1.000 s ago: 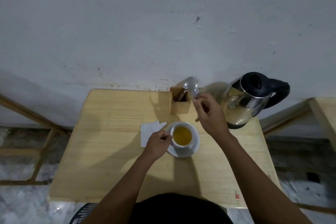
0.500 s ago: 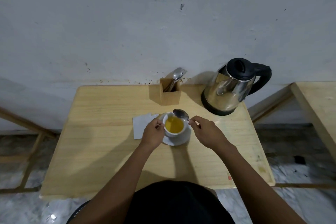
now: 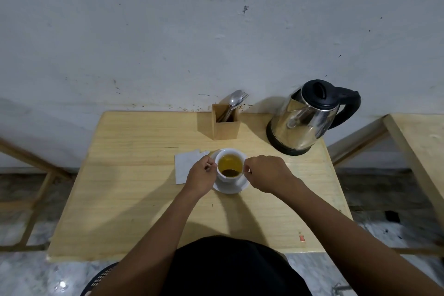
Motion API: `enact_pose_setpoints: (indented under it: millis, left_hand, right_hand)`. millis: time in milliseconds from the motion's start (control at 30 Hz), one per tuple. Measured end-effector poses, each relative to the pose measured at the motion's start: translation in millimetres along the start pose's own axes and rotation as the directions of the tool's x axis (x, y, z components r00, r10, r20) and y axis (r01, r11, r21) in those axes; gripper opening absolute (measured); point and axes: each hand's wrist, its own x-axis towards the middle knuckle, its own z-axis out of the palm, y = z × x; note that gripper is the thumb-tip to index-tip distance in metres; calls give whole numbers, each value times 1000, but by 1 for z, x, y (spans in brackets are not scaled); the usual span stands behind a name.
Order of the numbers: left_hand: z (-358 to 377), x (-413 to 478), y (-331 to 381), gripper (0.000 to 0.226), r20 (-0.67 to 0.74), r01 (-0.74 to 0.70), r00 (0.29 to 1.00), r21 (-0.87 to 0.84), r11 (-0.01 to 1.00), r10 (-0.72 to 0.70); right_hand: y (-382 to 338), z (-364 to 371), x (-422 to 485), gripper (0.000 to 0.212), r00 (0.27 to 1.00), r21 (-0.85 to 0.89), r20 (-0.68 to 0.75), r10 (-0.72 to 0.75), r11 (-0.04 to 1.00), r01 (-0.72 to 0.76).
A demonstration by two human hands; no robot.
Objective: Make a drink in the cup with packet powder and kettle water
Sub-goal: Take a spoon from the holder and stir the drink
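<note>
A white cup (image 3: 224, 176) of yellow-brown drink stands on a white saucer (image 3: 240, 186) in the middle of the wooden table (image 3: 134, 190). My left hand (image 3: 201, 175) grips the cup's left side at the handle. My right hand (image 3: 266, 173) pinches a metal spoon (image 3: 231, 172) whose bowl is dipped in the liquid at the near side of the cup. The opened white packet (image 3: 183, 166) lies flat just left of the cup, partly under my left hand. The steel kettle (image 3: 305, 120) with a black lid and handle stands at the back right.
A wooden cutlery holder (image 3: 225, 125) with a spoon and a fork sits against the grey wall behind the cup. A second wooden table (image 3: 418, 151) edges in at the right. Wooden frame bars (image 3: 31, 170) stand at the left over a stone floor.
My right hand carried the spoon from the cutlery holder down to the cup and dipped its bowl into the drink. My left hand stayed at the cup.
</note>
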Motion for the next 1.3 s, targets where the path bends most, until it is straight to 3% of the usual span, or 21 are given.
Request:
enact_pose_setpoints:
  millis: [200, 367, 567, 833, 1100, 1300]
  left_hand:
    - [-2, 0, -1, 16, 14, -11, 1000, -34, 999, 12]
    - [-2, -2, 0, 15, 9, -14, 1000, -52, 999, 15]
    - [-2, 0, 1, 13, 16, 9, 1000, -49, 999, -9]
    - [-2, -2, 0, 14, 3, -3, 1000, -56, 998, 3]
    - [-3, -2, 1, 11, 9, 13, 1000, -55, 998, -13]
    - [-2, -2, 2, 12, 3, 10, 1000, -46, 999, -10]
  right_hand:
    - [-18, -18, 23, 19, 998, -128, -48, 47, 990, -52]
    - [-20, -37, 25, 13, 999, -206, 16, 38, 978, -34]
    - [-32, -41, 23, 14, 996, -162, 82, -22, 986, 35]
    - [-28, -41, 29, 15, 999, -139, -6, 53, 989, -53]
    - [-29, -41, 24, 21, 996, -160, 89, 11, 987, 4]
    - [-33, -41, 29, 16, 999, -123, 13, 43, 992, -41]
